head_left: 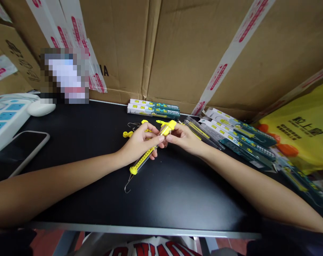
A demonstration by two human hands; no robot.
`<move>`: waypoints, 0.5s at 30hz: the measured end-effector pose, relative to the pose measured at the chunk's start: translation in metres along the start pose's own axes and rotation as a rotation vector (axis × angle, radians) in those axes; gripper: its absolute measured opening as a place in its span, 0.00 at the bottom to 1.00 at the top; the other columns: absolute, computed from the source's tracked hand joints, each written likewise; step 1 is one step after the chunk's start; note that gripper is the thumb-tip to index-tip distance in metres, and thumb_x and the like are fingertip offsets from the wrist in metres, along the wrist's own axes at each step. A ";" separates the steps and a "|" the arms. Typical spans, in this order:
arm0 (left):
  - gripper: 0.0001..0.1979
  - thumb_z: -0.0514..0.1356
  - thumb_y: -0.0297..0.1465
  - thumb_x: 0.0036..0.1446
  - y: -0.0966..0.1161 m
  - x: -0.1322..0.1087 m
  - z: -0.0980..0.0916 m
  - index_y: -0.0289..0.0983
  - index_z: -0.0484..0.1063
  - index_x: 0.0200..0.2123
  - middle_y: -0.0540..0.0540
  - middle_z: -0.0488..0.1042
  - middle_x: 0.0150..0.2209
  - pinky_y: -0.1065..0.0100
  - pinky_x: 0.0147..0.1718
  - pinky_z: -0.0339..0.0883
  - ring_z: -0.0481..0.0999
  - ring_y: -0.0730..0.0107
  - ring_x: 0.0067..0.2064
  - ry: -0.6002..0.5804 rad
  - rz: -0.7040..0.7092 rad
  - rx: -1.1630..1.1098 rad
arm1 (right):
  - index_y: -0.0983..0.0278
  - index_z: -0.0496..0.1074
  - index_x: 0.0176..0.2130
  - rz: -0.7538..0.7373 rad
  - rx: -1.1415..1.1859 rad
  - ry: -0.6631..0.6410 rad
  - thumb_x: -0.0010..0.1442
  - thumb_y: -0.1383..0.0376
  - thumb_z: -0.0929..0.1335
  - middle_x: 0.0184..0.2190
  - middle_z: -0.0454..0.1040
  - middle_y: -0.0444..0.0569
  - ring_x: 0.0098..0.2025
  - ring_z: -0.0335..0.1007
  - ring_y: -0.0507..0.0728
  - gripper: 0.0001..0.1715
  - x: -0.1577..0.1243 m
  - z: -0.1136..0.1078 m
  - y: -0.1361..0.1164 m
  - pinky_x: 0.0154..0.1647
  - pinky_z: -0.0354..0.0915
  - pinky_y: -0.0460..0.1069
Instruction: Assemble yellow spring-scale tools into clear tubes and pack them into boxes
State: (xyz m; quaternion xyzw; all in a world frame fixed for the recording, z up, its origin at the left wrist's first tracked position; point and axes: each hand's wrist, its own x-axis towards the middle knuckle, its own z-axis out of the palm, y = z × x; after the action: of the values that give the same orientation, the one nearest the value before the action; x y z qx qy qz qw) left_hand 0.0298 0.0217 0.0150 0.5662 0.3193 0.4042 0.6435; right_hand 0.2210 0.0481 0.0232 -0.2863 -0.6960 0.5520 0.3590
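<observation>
Both my hands are on a spring scale, a clear tube with a yellow inside and yellow ends, tilted over the black table. Its metal hook hangs from the lower left end. My left hand is closed around the tube near its upper part. The fingers of my right hand pinch the yellow cap at the top end. Behind my left hand lie yellow plastic parts and a wire hook, partly hidden by the fingers.
Two narrow printed boxes lie at the back of the black table. More boxes, clear tubes and a yellow bag are on the right. A phone, a power strip and a white mouse are at left. Cardboard boxes stand behind.
</observation>
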 end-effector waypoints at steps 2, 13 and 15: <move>0.12 0.61 0.34 0.56 0.002 0.000 0.000 0.38 0.59 0.37 0.50 0.77 0.28 0.70 0.20 0.72 0.75 0.74 0.20 -0.014 -0.017 -0.032 | 0.64 0.71 0.36 0.003 0.040 0.039 0.53 0.53 0.74 0.30 0.75 0.44 0.29 0.71 0.50 0.19 0.001 -0.004 0.002 0.31 0.71 0.46; 0.14 0.62 0.30 0.55 0.002 0.000 0.003 0.39 0.57 0.37 0.46 0.80 0.37 0.69 0.25 0.73 0.81 0.68 0.27 -0.042 -0.096 -0.084 | 0.62 0.72 0.45 0.103 0.242 0.066 0.60 0.52 0.68 0.36 0.76 0.48 0.31 0.72 0.50 0.20 0.002 -0.006 0.003 0.29 0.70 0.45; 0.15 0.63 0.30 0.55 0.002 0.000 0.003 0.39 0.56 0.37 0.46 0.80 0.37 0.69 0.25 0.73 0.81 0.68 0.28 -0.045 -0.101 -0.088 | 0.63 0.72 0.44 0.099 0.232 0.088 0.59 0.51 0.69 0.35 0.76 0.47 0.31 0.71 0.50 0.20 0.002 -0.005 0.002 0.28 0.70 0.45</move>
State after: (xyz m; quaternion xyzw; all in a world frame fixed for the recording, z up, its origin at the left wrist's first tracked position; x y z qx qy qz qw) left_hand 0.0320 0.0204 0.0171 0.5295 0.3148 0.3722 0.6943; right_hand 0.2237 0.0527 0.0222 -0.3008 -0.5960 0.6330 0.3920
